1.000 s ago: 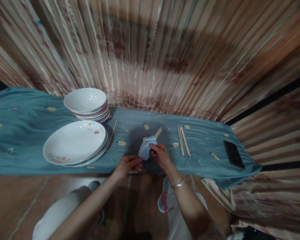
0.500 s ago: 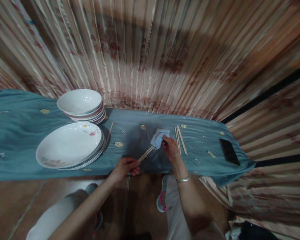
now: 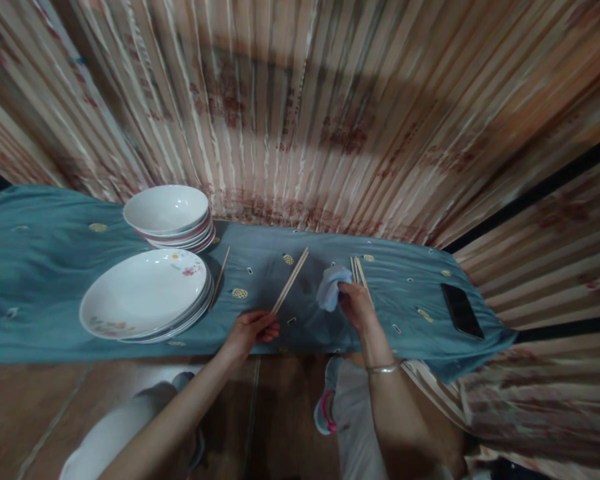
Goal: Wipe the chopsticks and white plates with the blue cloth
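Note:
My left hand (image 3: pixel 254 329) is closed around the lower ends of a pair of light wooden chopsticks (image 3: pixel 291 279), which point up and to the right over the table. In my right hand (image 3: pixel 356 303) is a crumpled pale blue cloth (image 3: pixel 331 287), pinched between thumb and fingers and apart from the chopsticks. Several more chopsticks (image 3: pixel 362 275) lie just behind my right hand, partly hidden by it. Left of the held pair, a chopstick (image 3: pixel 221 277) rests beside the plates; I cannot tell if it is a single one.
A stack of white oval plates (image 3: pixel 145 293) with flower prints stands on the left of the teal tablecloth (image 3: pixel 260 333). Behind it is a stack of bowls (image 3: pixel 167 210). A black phone (image 3: pixel 461 311) lies near the right end. A striped curtain (image 3: pixel 280 113) hangs along the back edge.
The cloth in my right hand has come off the chopsticks and moved right. The chopsticks in my left hand now show bare and point more steeply upward. The view has shifted slightly.

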A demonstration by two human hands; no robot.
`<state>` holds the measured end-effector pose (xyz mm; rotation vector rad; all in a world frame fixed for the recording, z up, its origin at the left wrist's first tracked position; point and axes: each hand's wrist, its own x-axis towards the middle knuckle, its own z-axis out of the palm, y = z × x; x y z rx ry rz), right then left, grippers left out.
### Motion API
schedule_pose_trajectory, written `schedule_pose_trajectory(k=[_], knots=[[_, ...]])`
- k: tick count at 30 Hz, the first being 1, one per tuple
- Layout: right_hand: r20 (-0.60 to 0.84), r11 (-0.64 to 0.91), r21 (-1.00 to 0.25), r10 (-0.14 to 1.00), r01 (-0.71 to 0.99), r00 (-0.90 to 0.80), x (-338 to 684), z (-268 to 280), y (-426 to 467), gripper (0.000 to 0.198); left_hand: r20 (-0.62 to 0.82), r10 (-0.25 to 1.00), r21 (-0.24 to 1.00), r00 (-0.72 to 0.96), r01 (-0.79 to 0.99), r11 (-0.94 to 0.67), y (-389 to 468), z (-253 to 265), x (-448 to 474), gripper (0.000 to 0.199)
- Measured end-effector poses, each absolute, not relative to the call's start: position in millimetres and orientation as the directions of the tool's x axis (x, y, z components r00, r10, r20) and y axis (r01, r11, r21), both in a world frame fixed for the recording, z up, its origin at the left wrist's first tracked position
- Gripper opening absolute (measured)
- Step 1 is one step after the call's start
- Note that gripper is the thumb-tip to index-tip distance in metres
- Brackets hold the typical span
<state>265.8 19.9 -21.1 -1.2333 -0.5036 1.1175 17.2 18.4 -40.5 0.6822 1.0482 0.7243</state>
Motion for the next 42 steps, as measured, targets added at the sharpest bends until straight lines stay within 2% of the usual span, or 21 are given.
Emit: schedule_pose_trajectory(k=[6, 9, 13, 25, 32, 35, 37, 39, 42], knots=[[-0.156, -0.13, -0.986, 0.934, -0.101, 0.321, 241, -29, 17, 0.031, -0.541, 0.789, 0.751, 0.292, -0.255, 0.609, 20, -35, 30, 0.02], [-0.114, -0.132, -0.99, 0.962, 0.056, 0.25, 228, -28, 17, 0.024, -0.538, 0.792, 0.756, 0.287, -0.252, 0.604, 19, -34, 38, 0.018], [-0.031, -0.064, -0.979, 0.985, 0.196, 0.169, 212, -28, 17, 0.027, -0.524, 0.797, 0.762, 0.3, -0.254, 0.596, 16, -38, 50, 0.022], [-0.005, -0.081, -0.969, 0.951, 0.235, 0.308, 206, -42, 16, 0.028, -0.439, 0.836, 0.823, 0.329, -0.226, 0.521, 19, -47, 71, 0.044], [-0.12, -0.15, -0.983, 0.961, 0.105, 0.251, 212, -42, 17, 0.029, -0.41, 0.836, 0.844, 0.365, -0.197, 0.5, 20, -47, 79, 0.046], [-0.081, -0.125, -0.979, 0.964, 0.161, 0.252, 230, -38, 21, 0.029, -0.392, 0.834, 0.851, 0.39, -0.191, 0.489, 20, -44, 80, 0.05], [-0.059, -0.138, -0.948, 0.961, 0.286, 0.269, 250, -35, 23, 0.027, -0.376, 0.84, 0.861, 0.391, -0.188, 0.472, 20, -45, 79, 0.05], [-0.043, -0.182, -0.862, 0.956, 0.474, 0.29, 273, -33, 23, 0.021, -0.364, 0.85, 0.87, 0.38, -0.188, 0.456, 21, -47, 76, 0.051], [-0.061, -0.332, -0.602, 0.926, 0.726, 0.373, 300, -30, 21, 0.018, -0.339, 0.869, 0.888, 0.36, -0.182, 0.422, 25, -52, 69, 0.051]])
